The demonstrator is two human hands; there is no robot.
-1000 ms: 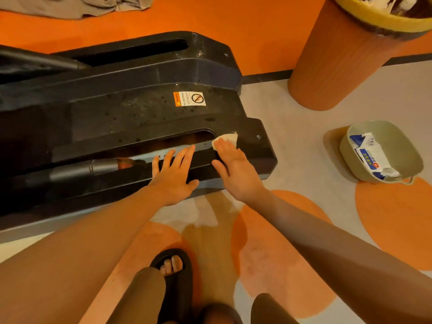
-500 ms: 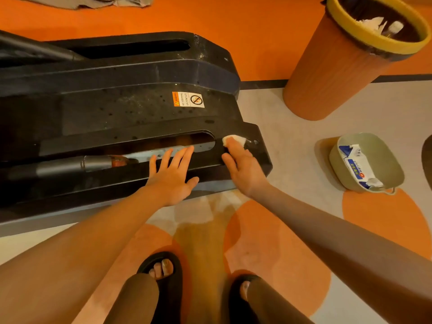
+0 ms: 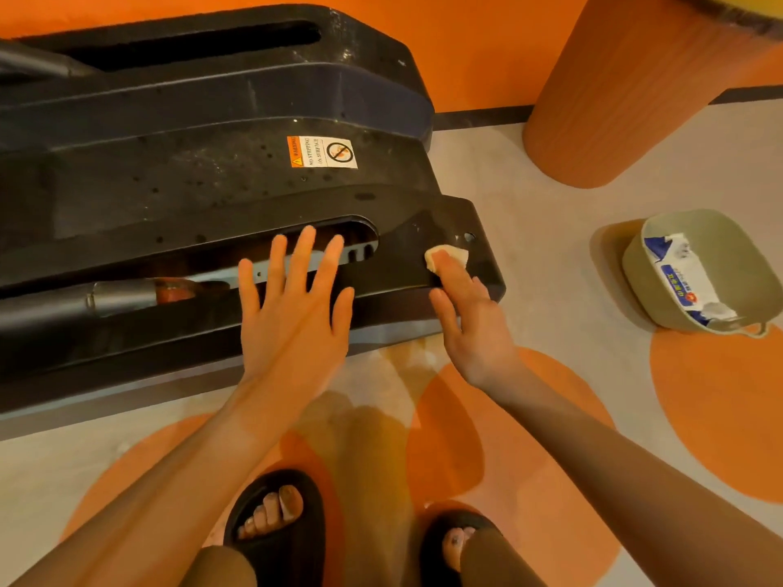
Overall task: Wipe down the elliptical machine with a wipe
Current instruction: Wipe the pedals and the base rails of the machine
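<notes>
The black base of the elliptical machine lies low on the floor, filling the left and centre of the view. A small white wipe sits on its near right corner, pressed down by the straight fingers of my right hand. My left hand rests flat with fingers spread on the near rail, beside the long slot where a grey bar shows. A warning sticker is on the machine's top face.
An orange ribbed bin stands at the upper right. A green tub holding a pack of wipes sits on the floor to the right. My two feet in black slippers stand just in front of the machine.
My right hand has slid the wipe rightward along the machine's corner, toward its end. The left hand stays on the rail. The view has dropped and come closer.
</notes>
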